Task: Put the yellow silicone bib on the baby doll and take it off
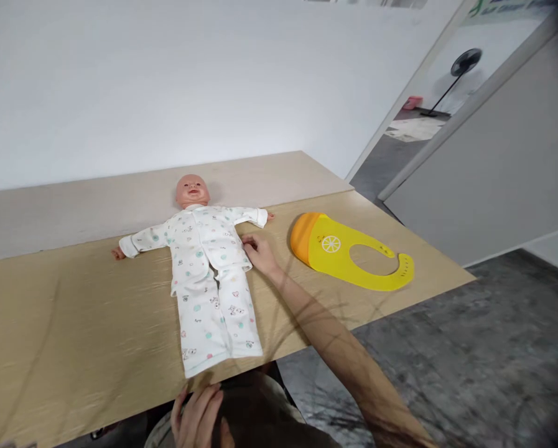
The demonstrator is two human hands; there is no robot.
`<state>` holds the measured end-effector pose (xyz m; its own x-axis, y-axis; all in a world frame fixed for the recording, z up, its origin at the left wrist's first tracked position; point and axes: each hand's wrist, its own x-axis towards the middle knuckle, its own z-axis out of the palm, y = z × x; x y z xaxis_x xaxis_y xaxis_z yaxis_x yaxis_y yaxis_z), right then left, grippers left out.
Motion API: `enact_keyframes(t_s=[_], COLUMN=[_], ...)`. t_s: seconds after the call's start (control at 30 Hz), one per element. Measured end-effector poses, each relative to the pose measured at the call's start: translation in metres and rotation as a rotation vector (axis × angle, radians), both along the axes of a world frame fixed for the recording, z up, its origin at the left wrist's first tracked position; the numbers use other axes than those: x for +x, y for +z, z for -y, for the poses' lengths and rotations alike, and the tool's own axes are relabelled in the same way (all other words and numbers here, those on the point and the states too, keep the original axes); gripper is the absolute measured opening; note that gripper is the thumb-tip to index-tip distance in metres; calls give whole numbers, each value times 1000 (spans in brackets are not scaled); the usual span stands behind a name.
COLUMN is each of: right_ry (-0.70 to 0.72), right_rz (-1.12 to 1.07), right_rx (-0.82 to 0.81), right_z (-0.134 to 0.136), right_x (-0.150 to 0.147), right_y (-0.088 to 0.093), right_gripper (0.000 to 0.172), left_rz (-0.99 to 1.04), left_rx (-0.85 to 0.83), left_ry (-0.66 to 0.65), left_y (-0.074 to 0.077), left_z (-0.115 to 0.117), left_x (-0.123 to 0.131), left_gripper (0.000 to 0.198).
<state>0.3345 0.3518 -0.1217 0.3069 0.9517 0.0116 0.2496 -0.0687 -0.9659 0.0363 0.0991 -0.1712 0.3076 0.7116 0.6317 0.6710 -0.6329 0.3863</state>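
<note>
A baby doll (193,190) lies on its back on the table, its arms spread wide and its head toward the wall. It wears a white printed jacket (197,239) and matching trousers (218,320); the jacket hangs apart at the lower front. Beside the doll's waist, on the right, my right hand (261,255) rests with fingers loosely bent and fingertips against the jacket's side. My left hand (197,415) lies over my lap at the table's front edge, fingers stretched out and holding nothing. To the right is a yellow silicone bib (341,258) with an orange pocket and a citrus-slice print.
The wooden table (96,336) meets a pale raised strip (73,225) along the white wall (167,87). Its right edge borders a grey floor (484,348). Through a doorway at upper right stand a black fan (466,62) and a pink object (412,102).
</note>
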Motion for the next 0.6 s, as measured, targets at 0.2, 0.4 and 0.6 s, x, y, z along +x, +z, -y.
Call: enact_keyframes(t_s=[0.2, 0.4, 0.6], right_ry=[25, 28, 49], right_rz=[19, 39, 79], right_rx=[20, 28, 56], right_z=[4, 2, 1], right_x=[-1, -1, 1], right_y=[-1, -2, -3], right_gripper=[19, 18, 18], left_rz=[-191, -108, -45], left_rx=[103, 106, 101], left_ry=[77, 213, 142], left_y=[29, 29, 28], left_z=[-17, -22, -20], left_x=[30, 19, 20], left_gripper=[54, 52, 53])
